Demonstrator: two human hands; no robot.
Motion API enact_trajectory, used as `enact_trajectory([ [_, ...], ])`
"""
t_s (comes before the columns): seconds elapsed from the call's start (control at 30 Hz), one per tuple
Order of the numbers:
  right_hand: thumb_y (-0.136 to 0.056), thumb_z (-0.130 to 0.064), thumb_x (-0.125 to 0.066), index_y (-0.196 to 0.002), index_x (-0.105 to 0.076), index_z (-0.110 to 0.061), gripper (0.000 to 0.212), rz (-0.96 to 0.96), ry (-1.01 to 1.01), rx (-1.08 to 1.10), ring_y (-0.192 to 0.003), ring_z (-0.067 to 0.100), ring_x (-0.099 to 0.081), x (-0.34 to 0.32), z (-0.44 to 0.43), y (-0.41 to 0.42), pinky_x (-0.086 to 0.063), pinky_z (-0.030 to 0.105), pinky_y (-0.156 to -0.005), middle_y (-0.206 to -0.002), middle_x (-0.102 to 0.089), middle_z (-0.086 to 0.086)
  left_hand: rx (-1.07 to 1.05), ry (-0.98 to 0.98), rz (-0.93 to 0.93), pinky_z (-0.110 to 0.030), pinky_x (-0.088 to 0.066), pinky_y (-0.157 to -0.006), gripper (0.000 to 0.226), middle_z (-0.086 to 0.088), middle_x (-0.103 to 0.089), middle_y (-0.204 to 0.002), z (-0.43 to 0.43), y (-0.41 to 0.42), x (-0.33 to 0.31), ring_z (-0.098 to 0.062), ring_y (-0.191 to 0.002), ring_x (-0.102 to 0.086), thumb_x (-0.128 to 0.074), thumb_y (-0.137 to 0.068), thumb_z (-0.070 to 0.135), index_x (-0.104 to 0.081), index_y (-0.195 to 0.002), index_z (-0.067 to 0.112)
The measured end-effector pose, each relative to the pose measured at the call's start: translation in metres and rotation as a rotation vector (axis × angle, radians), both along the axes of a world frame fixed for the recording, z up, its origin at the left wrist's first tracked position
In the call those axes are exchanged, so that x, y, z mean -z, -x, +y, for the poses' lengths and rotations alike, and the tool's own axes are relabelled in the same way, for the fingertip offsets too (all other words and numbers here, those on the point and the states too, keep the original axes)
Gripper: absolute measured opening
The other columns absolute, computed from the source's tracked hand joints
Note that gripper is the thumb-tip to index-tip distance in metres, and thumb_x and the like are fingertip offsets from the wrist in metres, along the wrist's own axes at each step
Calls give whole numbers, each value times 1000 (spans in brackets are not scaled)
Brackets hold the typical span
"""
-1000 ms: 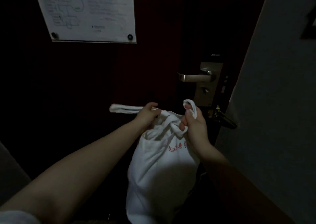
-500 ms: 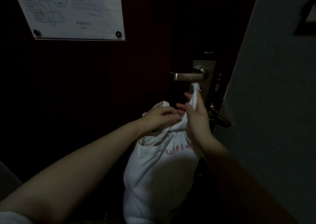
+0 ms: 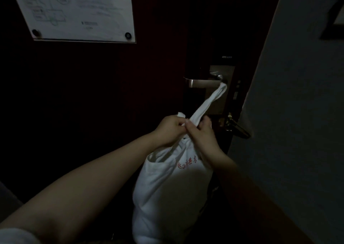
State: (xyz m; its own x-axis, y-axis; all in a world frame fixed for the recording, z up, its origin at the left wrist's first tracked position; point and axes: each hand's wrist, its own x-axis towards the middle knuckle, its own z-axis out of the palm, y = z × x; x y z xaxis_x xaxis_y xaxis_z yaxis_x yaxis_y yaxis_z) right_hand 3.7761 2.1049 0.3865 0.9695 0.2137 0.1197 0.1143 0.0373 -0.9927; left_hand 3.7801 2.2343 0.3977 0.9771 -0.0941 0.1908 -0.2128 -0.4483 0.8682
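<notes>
A full white cloth bag (image 3: 167,197) with red print hangs in front of a dark door. One white strap (image 3: 208,102) runs from the bag's neck up to the silver lever handle (image 3: 202,82) and loops over its inner end. My left hand (image 3: 169,128) grips the bunched neck and a short strap end. My right hand (image 3: 200,134) grips the neck at the base of the long strap. Both hands touch each other.
A white notice sheet (image 3: 78,11) is fixed to the dark door (image 3: 93,94) at upper left. A brass door guard (image 3: 235,126) sticks out below the lock plate. A pale wall (image 3: 297,132) stands close on the right.
My right hand lifted the long strap up and it now hangs over the lever handle. My left hand drew its strap end in, and both hands came together at the bag's neck.
</notes>
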Motion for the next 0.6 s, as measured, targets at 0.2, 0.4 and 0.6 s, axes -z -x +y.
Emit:
enact_trajectory([
  [0.2, -102, -27, -37, -114, -60, -9, 32, 15, -255, 87, -98, 32, -66, 1, 14, 4, -52, 45, -90, -104, -67, 20, 89, 498, 144, -25, -51, -68, 23, -7, -59, -81, 17, 0, -4, -17, -71, -62, -52, -93, 14, -65, -110, 6],
  [0.4, -97, -38, -44, -63, -42, -15, 42, 353, -758, 21, -55, 16, -36, -4, 29, -7, -39, 32, -68, -53, -35, 0, -288, 1426, 359, -15, -31, -33, 28, 4, -31, -43, 38, -10, 15, -5, -33, -28, -38, -101, 26, -52, -89, 5],
  [0.6, -98, -35, -45, -56, -38, -19, 46, 364, -615, 73, -41, 7, -25, -10, 20, -4, -24, 23, -53, -44, -29, -8, -349, 1402, 505, -13, -12, -28, 29, 5, -24, -34, 39, -9, -1, -5, -24, -15, -35, -102, 19, -47, -79, 7],
])
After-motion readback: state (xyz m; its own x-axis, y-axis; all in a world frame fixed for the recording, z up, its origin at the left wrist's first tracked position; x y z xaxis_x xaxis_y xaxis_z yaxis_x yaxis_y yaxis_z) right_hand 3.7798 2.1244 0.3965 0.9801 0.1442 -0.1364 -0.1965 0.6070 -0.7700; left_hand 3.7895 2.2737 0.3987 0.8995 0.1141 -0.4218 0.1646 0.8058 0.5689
